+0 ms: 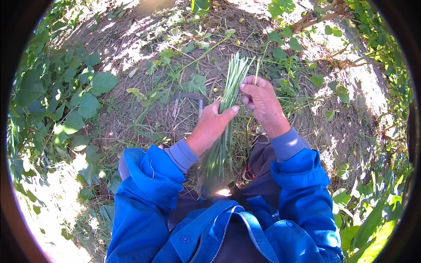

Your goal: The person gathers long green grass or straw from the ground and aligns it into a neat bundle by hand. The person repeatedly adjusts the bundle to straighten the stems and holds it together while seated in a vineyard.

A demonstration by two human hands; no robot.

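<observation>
My left hand [213, 123] is closed around a bundle of long, thin green leaves [233, 79], which look like garlic chives. The cut ends point up and away from me, while the leafy ends hang towards my lap and blur there. Close to the bundle's right side, my right hand [261, 100] has its fingers curled, with a thin yellow-green stalk [257, 69] between them. Beyond my left hand lies a sickle on the ground, its curved dark blade [189, 95] to the left of a short bluish shaft [200, 106]; my hand hides the rest of it.
Broad-leaved vines [88, 102] crowd the left side. More foliage and woody branches [315, 19] stand at the right. Dry stems, weeds and a small yellowish fruit [215, 89] lie on the bare soil [138, 82]. My shoe [248, 172] is below my right wrist.
</observation>
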